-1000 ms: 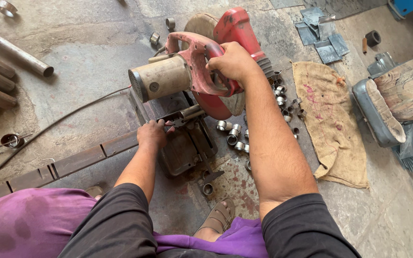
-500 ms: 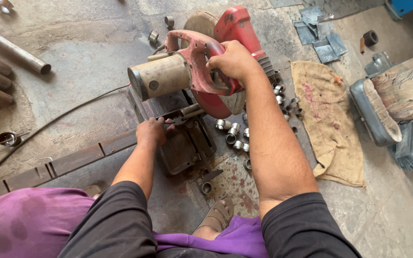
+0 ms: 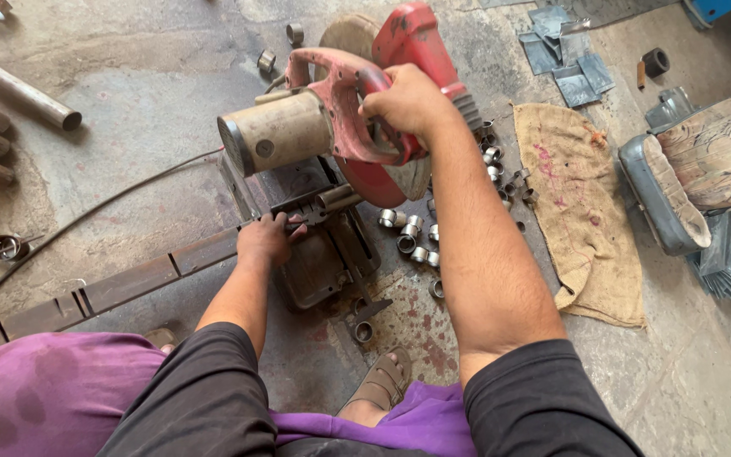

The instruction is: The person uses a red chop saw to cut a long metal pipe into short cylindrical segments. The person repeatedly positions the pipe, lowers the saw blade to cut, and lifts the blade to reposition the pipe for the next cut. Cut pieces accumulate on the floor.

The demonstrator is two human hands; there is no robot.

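A: Head view, far left first: grey steel pipes lie on the concrete floor, and a long flat rusty steel bar runs along it up to the saw's base. What is the left hand doing?

B: The left hand is closed over the near end of a short grey metal tube where it lies in the dark steel vise under the blade. It looks pressed down on the tube more than wrapped around it.

A: And the machine itself?

B: A red chop saw with a beige drum-shaped motor stands raised above the vise. The right hand is clenched around its red loop handle, just above the blade guard.

A: How would the tube handle, in your judgement?

B: Stiff, smooth and light, and round enough to roll, so it wants holding from above, well back from the blade line, or clamping in the vise. The saw looks heavy at the head; the loop handle is the one sensible place to grip it.

A: Further right?

B: Small shiny cut steel rings lie scattered on the floor just beside the vise. Beyond them lie a tan burlap sack, some grey sheet-metal offcuts and, at the edge, a worn patterned seat
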